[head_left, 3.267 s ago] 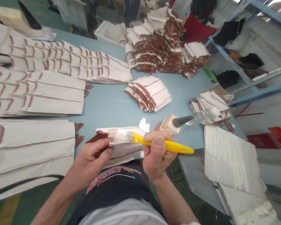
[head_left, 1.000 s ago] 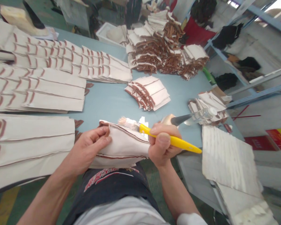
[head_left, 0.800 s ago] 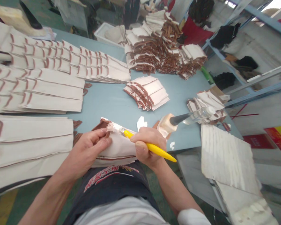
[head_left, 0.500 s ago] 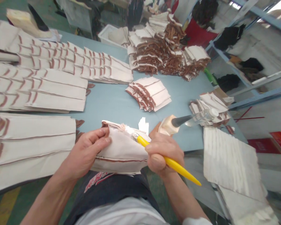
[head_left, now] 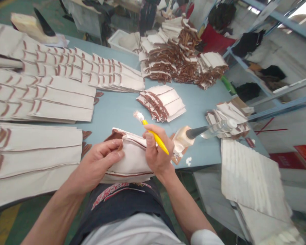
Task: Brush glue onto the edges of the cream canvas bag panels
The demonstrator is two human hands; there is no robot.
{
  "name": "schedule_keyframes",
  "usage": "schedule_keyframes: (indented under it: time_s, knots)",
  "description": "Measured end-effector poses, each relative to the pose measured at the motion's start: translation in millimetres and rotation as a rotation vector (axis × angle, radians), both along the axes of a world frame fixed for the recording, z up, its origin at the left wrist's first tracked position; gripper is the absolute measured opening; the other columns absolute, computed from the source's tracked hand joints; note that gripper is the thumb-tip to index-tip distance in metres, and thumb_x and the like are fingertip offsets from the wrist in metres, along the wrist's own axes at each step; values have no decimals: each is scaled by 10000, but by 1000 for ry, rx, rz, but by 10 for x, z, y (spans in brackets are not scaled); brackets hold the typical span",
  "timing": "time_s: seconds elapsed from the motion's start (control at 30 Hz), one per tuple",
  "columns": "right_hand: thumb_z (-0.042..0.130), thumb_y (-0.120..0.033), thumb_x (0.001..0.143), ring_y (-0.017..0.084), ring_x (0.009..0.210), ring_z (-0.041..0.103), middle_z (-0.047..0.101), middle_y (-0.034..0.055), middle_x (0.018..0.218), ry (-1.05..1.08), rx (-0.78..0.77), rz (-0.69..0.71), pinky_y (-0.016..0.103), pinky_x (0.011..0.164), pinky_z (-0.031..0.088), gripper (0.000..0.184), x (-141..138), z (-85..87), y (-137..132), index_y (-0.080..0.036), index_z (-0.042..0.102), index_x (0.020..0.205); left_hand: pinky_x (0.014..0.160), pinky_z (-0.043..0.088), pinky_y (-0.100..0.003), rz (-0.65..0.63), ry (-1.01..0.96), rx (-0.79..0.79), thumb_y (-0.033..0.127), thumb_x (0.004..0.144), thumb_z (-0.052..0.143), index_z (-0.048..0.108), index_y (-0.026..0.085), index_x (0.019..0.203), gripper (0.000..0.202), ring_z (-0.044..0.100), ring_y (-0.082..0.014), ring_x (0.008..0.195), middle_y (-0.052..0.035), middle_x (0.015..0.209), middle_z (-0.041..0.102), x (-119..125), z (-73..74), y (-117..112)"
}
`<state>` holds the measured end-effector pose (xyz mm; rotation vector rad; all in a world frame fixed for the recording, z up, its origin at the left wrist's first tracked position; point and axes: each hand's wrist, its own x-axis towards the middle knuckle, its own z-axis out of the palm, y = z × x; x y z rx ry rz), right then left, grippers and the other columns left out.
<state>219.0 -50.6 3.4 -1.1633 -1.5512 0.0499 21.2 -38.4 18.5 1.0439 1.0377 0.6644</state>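
Pinched at its left corner by the left hand (head_left: 99, 161), a brown-lined white fabric piece (head_left: 134, 156) is stretched lengthwise left to right, nearer the wearer than the fanned brown-and-white fabric stack (head_left: 172, 100); its right end is hidden by the right hand (head_left: 159, 153), where a yellow-handled bristle brush (head_left: 160, 140) is gripped, bristles angled away and leftward.

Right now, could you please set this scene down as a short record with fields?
Left hand: pinching the left end of a cream-and-brown piece
Right hand: gripping a yellow-handled brush
Bristles: whitish, shown past the piece's far edge; contact with the blue table unclear
Table centre: small fanned stack
Table left: overlapping rows of cream pieces
Table back: heaped pile
Right of right hand: cream object with dark rod
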Motion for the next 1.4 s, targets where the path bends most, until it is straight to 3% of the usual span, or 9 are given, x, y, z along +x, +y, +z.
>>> schedule_keyframes:
  time_s: [0.13,0.27,0.47,0.63,0.77,0.97,1.07,1.2,1.4]
  knots:
    - [497,-316,1181,175,935,826,851,68,1024,-70,-64,-21,270,843,636,254,-9,-79,50,-209,723,1137,630,590,-226,-12,-61,-33,471,779,892,909,225,991,325,704,-188,743,-37,884,826,3,-42,51]
    - [486,-373,1189,149,800,777,834,44,962,-11,-88,-44,251,748,589,310,36,-111,110,-207,724,1081,622,612,-262,-78,-27,-36,555,811,883,924,234,1097,432,745,-230,753,-59,898,864,-59,-85,100]
    - [451,-511,1168,163,653,653,733,22,803,108,-230,-199,301,632,490,428,254,-123,145,-207,715,1023,892,693,-390,-170,133,148,722,1029,603,886,246,1290,612,819,-354,1130,-104,1287,875,-273,-200,67]
    - [451,-533,1158,191,749,681,695,26,814,180,-274,-243,310,666,510,427,398,-135,192,-216,714,1045,984,677,-407,-147,382,418,619,945,729,882,213,1212,510,834,-343,1094,-110,1213,896,-249,-258,-14]
    - [456,-544,1153,198,779,689,682,27,809,200,-285,-256,313,684,522,433,391,-171,259,-217,714,1036,1060,621,-372,-94,400,660,486,1013,673,838,191,1186,380,818,-286,1122,-109,1219,884,-111,-264,-41]
    - [468,-534,1154,147,635,621,617,-36,704,258,-174,-317,293,656,510,412,396,-147,318,-214,707,1055,865,609,-280,-99,364,687,442,1053,642,835,218,1064,296,807,-222,893,-54,1032,888,-107,-233,4]
    - [522,-548,1145,111,520,548,578,-65,646,430,-70,-236,241,519,432,390,355,-61,224,-219,695,1026,826,588,-267,-143,380,642,461,1041,660,842,239,982,293,787,-219,838,-36,971,880,-142,-190,57]
    - [593,-491,1140,86,430,461,528,-94,578,537,-139,16,203,427,347,327,230,-5,-29,-230,716,985,779,582,-272,-165,413,557,502,1032,645,851,245,928,345,777,-249,869,-56,987,880,-195,-195,120]
    - [601,-420,1137,110,474,569,694,-31,676,262,-205,92,244,476,459,297,172,-15,-261,-232,746,960,886,592,-275,-145,432,552,454,1005,650,867,263,940,296,777,-270,999,-60,1070,883,-318,-244,141]
